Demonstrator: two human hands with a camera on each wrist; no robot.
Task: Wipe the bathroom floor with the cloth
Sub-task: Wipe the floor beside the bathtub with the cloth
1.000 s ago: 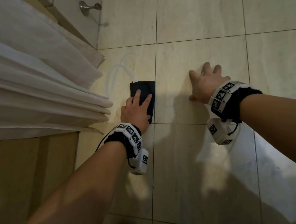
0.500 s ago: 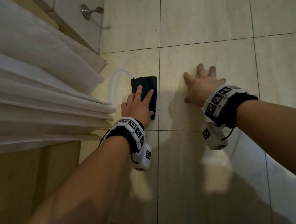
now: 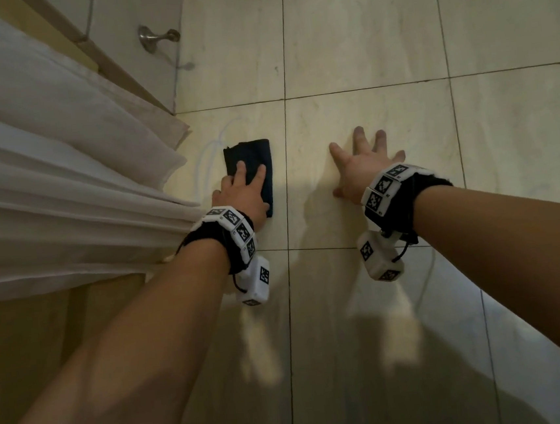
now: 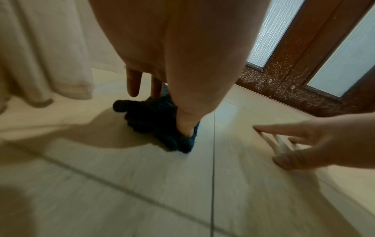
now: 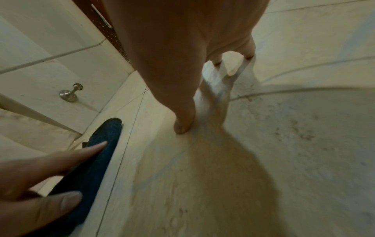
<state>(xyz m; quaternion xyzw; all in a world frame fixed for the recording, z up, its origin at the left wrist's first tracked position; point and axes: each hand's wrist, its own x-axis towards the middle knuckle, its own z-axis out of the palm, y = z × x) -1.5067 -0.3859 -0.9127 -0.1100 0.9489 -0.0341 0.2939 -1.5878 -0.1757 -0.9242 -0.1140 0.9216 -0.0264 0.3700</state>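
Note:
A dark blue folded cloth (image 3: 252, 154) lies on the pale tiled floor (image 3: 359, 50) just left of a grout line. My left hand (image 3: 241, 195) lies flat on its near half, fingers straight and pressing it down; the left wrist view shows the thumb on the cloth (image 4: 154, 121), and the right wrist view shows the cloth (image 5: 95, 160) under those fingers. My right hand (image 3: 361, 166) is spread flat on the bare tile to the right of the cloth, fingers splayed, holding nothing. A faint wet streak curves on the tile left of the cloth.
A white curtain (image 3: 45, 166) hangs at the left, its hem close to my left wrist. A metal door stop (image 3: 152, 39) sticks out of the wall base behind it. A brown door with frosted panes (image 4: 304, 64) stands beyond the cloth.
My left hand and the cloth have slid slightly away from me across the tile. My right hand has stayed planted on the floor, fingers spread.

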